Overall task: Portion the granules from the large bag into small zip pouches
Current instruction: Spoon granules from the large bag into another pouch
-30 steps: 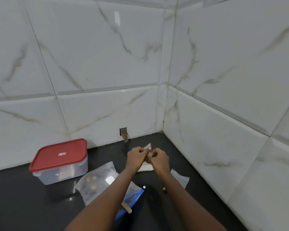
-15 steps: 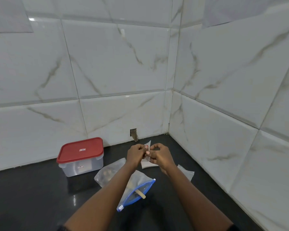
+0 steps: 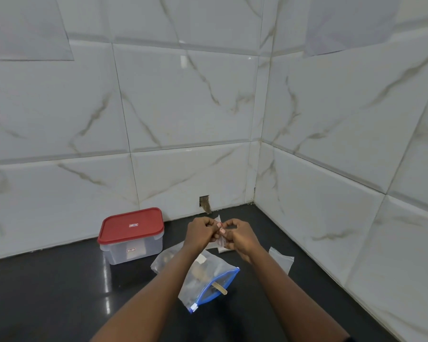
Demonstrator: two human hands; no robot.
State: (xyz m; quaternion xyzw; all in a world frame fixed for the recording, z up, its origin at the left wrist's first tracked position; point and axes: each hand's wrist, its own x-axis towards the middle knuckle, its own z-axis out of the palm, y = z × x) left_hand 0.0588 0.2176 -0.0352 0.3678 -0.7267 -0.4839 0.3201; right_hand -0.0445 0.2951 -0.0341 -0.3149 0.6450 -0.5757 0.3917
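Note:
My left hand (image 3: 200, 232) and my right hand (image 3: 240, 236) meet above the black counter, and both pinch a small clear zip pouch (image 3: 221, 241) between fingertips and thumbs. Most of the pouch is hidden by my fingers. Below my forearms lies the large clear bag (image 3: 203, 275) with a blue zip edge and brown granules inside. A wooden stick (image 3: 219, 288) pokes out of its mouth. Another small clear pouch (image 3: 281, 261) lies flat to the right, and a pale pouch (image 3: 224, 250) lies under my hands.
A clear plastic box with a red lid (image 3: 132, 234) stands at the left against the tiled wall. The black counter (image 3: 47, 292) runs into a corner of white marble tiles (image 3: 253, 201). A small hole (image 3: 205, 203) sits low in the back wall.
The view has swung left and tilted down a little, so the box and bags sit further right. My hands stay together on the small pouch, fingers shifting slightly.

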